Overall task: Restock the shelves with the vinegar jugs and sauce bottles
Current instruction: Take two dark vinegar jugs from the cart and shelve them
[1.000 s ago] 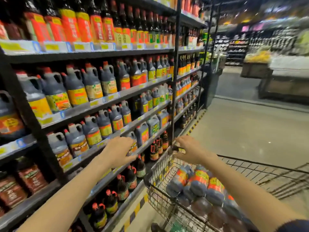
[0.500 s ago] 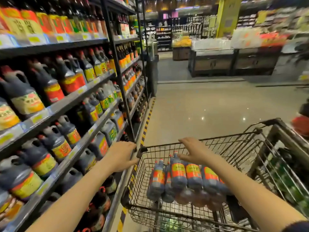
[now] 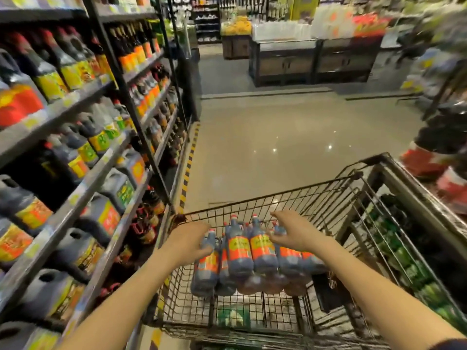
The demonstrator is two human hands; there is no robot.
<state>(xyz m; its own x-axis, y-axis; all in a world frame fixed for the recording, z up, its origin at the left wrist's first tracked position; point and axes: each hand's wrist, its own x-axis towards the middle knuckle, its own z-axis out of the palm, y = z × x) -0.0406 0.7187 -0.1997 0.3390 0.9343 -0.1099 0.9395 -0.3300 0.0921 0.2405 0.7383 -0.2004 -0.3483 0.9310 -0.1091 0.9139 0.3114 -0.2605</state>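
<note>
A wire shopping cart (image 3: 283, 195) stands in front of me with several dark sauce bottles (image 3: 240, 253) lying in it, red caps and orange-yellow labels facing up. My left hand (image 3: 188, 242) reaches into the cart and touches the leftmost bottle, fingers curled beside it. My right hand (image 3: 293, 232) hovers over the necks of the right-hand bottles with fingers spread. Neither hand clearly grips a bottle. The shelves (image 3: 83, 173) on my left hold rows of dark vinegar jugs (image 3: 115, 188) and bottles.
A second metal cart (image 3: 404, 188) with green-labelled goods stands to the right. A yellow-black striped line (image 3: 188, 168) runs along the shelf base. The aisle floor (image 3: 278, 137) lies ahead, with display counters (image 3: 313, 59) at the far end.
The view swung right, away from the shelves. My left hand left the shelf and reached into the cart. My right hand moved from the cart's rim to above the bottles.
</note>
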